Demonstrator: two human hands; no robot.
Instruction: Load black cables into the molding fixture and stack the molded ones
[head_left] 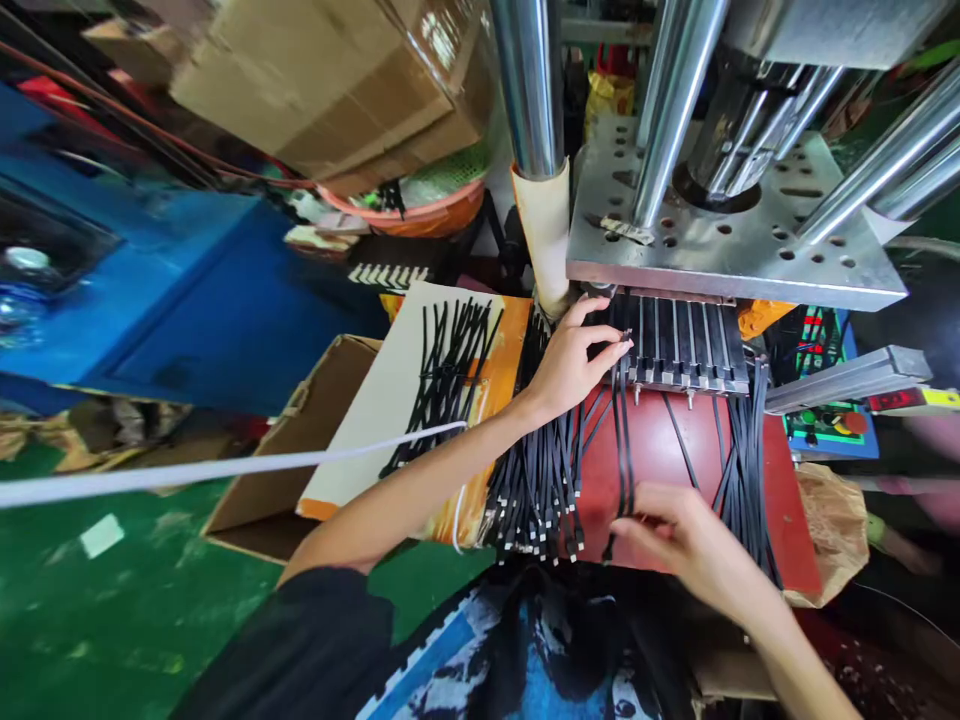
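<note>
My left hand (574,355) is at the left end of a slotted metal mold (682,340), its thumb and forefinger pinched on the small end of a black cable (621,430). Two thin black strands hang down from there over the red board (652,450). Lower down, my right hand (675,530) is closed around the lower part of the black cable, with a dark end sticking out past the fingertips. A dense bundle of black cables (536,490) with silvery plug ends lies left of the strands. More black cables (746,480) lie to the right.
Above the mold hangs a thick drilled steel plate (727,250) among upright metal columns (529,90). Another cable bunch (457,360) lies on a white board (375,400) at the left, over an open cardboard box (292,450). A button panel (836,425) stands at right.
</note>
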